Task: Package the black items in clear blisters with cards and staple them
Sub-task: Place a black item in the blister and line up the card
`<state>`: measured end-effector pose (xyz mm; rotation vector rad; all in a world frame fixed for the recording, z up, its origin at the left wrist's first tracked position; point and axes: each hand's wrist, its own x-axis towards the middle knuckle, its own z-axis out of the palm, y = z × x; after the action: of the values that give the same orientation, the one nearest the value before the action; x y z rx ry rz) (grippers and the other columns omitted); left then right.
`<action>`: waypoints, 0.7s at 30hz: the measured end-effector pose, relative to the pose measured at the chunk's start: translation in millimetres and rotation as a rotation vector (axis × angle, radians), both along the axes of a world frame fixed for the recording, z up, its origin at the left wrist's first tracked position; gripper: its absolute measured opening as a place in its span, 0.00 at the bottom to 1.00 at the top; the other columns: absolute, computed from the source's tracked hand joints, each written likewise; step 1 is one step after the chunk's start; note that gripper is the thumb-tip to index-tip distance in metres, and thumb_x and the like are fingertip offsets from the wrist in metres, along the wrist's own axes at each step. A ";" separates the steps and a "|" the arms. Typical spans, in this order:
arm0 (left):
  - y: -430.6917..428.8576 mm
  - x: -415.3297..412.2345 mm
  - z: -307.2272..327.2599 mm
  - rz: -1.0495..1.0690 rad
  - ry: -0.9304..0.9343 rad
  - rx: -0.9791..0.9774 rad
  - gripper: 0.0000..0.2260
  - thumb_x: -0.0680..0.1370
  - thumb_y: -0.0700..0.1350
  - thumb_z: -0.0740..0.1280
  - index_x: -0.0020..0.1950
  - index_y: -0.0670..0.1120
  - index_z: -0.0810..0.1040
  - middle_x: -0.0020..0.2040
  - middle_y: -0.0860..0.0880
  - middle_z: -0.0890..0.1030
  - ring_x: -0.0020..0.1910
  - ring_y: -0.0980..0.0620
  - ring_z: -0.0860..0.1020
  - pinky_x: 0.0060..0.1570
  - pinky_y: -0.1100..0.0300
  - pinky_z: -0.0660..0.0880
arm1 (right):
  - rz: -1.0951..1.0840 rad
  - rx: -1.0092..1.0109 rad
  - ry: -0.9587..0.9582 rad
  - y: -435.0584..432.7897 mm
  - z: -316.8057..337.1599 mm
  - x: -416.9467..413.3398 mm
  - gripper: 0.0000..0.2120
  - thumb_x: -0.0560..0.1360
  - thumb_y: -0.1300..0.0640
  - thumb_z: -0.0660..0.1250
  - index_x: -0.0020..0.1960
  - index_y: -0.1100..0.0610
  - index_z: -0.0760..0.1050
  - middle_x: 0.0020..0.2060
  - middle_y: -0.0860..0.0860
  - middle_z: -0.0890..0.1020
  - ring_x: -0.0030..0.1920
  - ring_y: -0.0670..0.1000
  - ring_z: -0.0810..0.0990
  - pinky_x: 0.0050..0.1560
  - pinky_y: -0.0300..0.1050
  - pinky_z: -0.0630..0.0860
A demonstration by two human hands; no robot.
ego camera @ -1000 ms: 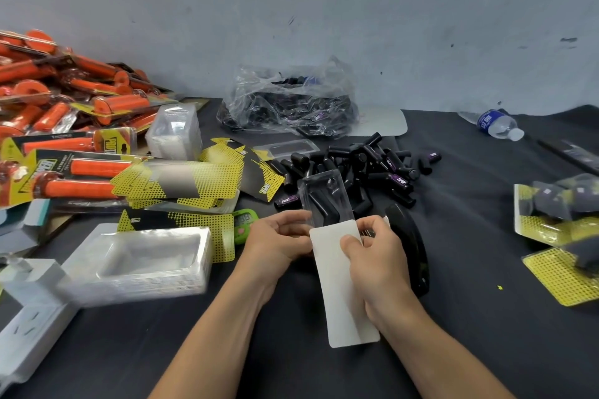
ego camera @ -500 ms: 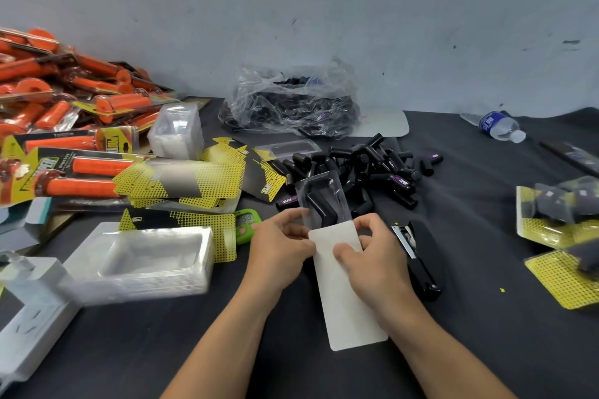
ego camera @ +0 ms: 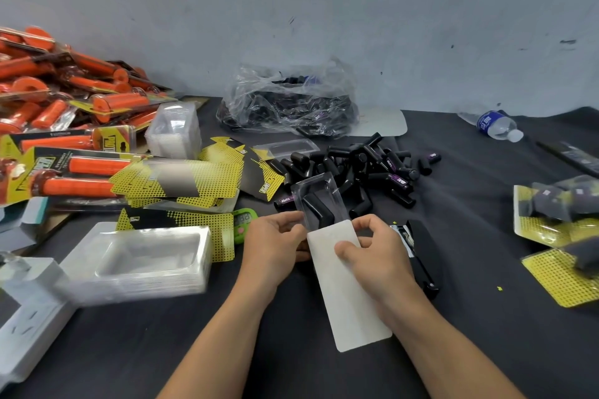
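Since a second ago the hands and card have hardly shifted, but the stapler (ego camera: pixel 421 249) now shows more of itself past the right hand, metal strip in view.

Far left I see a heap of orange packs (ego camera: pixel 64 100), and nearer, a white socket strip (ego camera: pixel 29 327) at the table (ego camera: pixel 486 334) edge. Just right of it lies a stack of clear trays (ego camera: pixel 139 256), blurred. Beyond that, yellow cards (ego camera: pixel 181 178) are fanned out, with a green timer (ego camera: pixel 243 223) just beside the left hand.

The left hand (ego camera: pixel 275 246) has its fingers curled, with the thumb and fingertips pinching the near left edge of the blister (ego camera: pixel 316 194). The blister tilts up and away from me, above the table, with one black item (ego camera: pixel 319 207) inside it. The white card (ego camera: pixel 350 295) meets the blister's near end; how far in it sits, I cannot tell. Its long free end points back toward me.

The right hand (ego camera: pixel 379 259) grips the card, with the thumb flat on its face and the fingers curled round its right edge.

Beyond the hands is the loose pile of black items (ego camera: pixel 366 165), and farther still a crumpled bag (ego camera: pixel 288 100) against the wall. The stapler lies just right of the right hand. Far right are a bottle (ego camera: pixel 496 123) on its side and, nearer, finished packs (ego camera: pixel 557 204).
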<state>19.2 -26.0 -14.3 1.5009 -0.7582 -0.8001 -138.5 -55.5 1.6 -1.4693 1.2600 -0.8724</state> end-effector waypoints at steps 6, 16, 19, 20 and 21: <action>4.2 4.8 -1.3 -0.116 0.042 -0.043 0.16 0.73 0.30 0.73 0.58 0.44 0.83 0.42 0.44 0.87 0.41 0.46 0.87 0.38 0.58 0.83 | 0.025 0.079 -0.026 -8.7 -2.6 -5.8 0.09 0.74 0.64 0.69 0.49 0.52 0.76 0.37 0.53 0.88 0.38 0.59 0.88 0.42 0.61 0.85; 4.5 1.3 -3.0 -0.154 -0.162 0.033 0.32 0.67 0.31 0.74 0.70 0.51 0.79 0.41 0.50 0.86 0.36 0.58 0.81 0.40 0.63 0.79 | 0.071 -0.041 0.033 -8.6 -5.9 -5.1 0.08 0.73 0.63 0.68 0.46 0.51 0.74 0.36 0.61 0.84 0.31 0.55 0.79 0.31 0.47 0.75; 6.1 -3.0 0.4 -0.171 -0.308 0.065 0.40 0.66 0.36 0.73 0.77 0.56 0.71 0.41 0.53 0.84 0.36 0.59 0.81 0.40 0.61 0.80 | 0.064 -0.083 0.067 -8.8 -8.0 -4.4 0.07 0.73 0.61 0.68 0.45 0.51 0.73 0.32 0.59 0.83 0.29 0.51 0.76 0.29 0.46 0.72; 6.6 -5.1 2.0 -0.174 -0.361 0.082 0.42 0.66 0.38 0.72 0.79 0.58 0.67 0.41 0.54 0.84 0.36 0.58 0.81 0.39 0.61 0.80 | 0.062 -0.103 0.081 -8.6 -8.6 -3.6 0.06 0.73 0.60 0.69 0.44 0.51 0.73 0.30 0.56 0.82 0.28 0.50 0.74 0.29 0.45 0.72; 7.0 -7.4 3.4 -0.173 -0.410 0.103 0.43 0.67 0.39 0.71 0.81 0.60 0.63 0.41 0.54 0.83 0.37 0.58 0.81 0.38 0.62 0.79 | 0.059 -0.122 0.088 -8.4 -8.8 -2.8 0.06 0.73 0.59 0.69 0.44 0.51 0.72 0.28 0.54 0.81 0.27 0.49 0.74 0.28 0.44 0.71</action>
<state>11.8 -19.0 -11.0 1.7343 -1.1790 -0.6728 -141.3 -63.8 -7.3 -1.6490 1.2393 -0.8667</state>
